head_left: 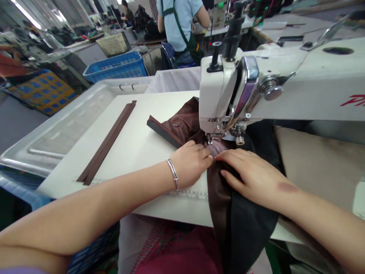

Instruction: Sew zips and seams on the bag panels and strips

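Observation:
A white sewing machine (pixel 222 91) stands over brown and black fabric (pixel 221 190), which runs under its presser foot (pixel 210 140). My left hand (pixel 194 161) is closed at the fabric's edge just in front of the foot, its fingertips pinched together on the cloth. Close by on the right, my right hand (pixel 248 175) lies over the fabric with fingers stretched and thumb apart, pressing it down. The cloth hangs over the table's front edge toward my lap. Behind the foot, more of the brown fabric lies bunched. The needle tip is hard to make out.
Brown strips (pixel 110 140) lie on the white sewing table (pixel 154 167), left of my hands. A printed ruler (pixel 185 196) runs along its front. Beyond it are a clear plastic bin (pixel 74 125) and a blue basket (pixel 116 68). A person in a light blue shirt (pixel 179 23) is ahead.

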The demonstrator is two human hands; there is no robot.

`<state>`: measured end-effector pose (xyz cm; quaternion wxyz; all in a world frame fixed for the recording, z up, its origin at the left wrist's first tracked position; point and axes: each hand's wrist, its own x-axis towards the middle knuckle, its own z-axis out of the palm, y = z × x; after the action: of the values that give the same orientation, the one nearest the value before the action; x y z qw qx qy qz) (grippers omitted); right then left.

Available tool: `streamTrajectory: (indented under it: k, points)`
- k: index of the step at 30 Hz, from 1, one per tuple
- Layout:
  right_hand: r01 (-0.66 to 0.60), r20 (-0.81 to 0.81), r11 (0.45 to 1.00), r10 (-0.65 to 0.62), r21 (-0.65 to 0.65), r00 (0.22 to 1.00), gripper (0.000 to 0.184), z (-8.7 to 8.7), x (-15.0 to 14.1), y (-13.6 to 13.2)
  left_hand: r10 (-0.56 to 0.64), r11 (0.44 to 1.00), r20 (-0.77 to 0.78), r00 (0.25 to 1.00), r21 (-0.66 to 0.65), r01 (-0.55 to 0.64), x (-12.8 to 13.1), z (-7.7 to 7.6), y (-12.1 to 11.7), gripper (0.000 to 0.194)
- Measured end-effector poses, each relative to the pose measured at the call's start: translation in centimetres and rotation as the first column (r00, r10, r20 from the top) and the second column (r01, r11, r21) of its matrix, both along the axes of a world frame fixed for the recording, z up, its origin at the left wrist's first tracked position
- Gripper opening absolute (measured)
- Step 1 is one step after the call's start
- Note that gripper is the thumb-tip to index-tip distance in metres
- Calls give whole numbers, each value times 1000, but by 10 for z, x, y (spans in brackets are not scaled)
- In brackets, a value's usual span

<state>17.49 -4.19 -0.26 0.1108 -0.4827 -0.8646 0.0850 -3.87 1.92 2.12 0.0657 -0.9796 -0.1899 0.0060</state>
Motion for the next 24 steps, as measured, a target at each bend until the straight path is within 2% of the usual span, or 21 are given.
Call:
streamTrajectory:
  k: [5,14,16,18,19,20,21,22,23,24]
  points:
    - [8,46,996,-12,89,999,42,-5,-7,4,29,999,24,999,14,-29,2,-2,-6,25]
    - [-4,121,994,-10,111,993,44,-5,-5,12,23,999,53,998,44,-25,9,-9,1,25]
    - [-5,135,993,-11,119,991,45,-5,-6,15,-6,1000,60,998,-7,6,4,-2,6,26]
    - [-1,142,991,-19,136,990,45,-7,-5,17,-21,991,142,990,-129,39,-11,12,20,30]
    - [0,142,990,-21,144,990,45,-7,-5,18,33,984,224,974,-179,8,-22,19,31,31]
    - [3,141,989,-25,150,990,46,-8,-5,18,137,973,315,939,-219,-68,-35,26,44,32]
    - [5,140,988,-27,156,990,46,-8,-5,18,298,947,408,863,-237,-216,-49,31,59,35]
    - [6,139,987,-29,159,990,46,-8,-6,18,490,872,458,742,-263,-413,-62,34,77,40]
    - [7,139,987,-30,162,990,46,-8,-6,18,653,756,441,616,-320,-572,-75,34,94,44]
    - [7,139,986,-30,165,990,46,-8,-6,18,790,614,332,516,-411,-674,-85,31,111,47]
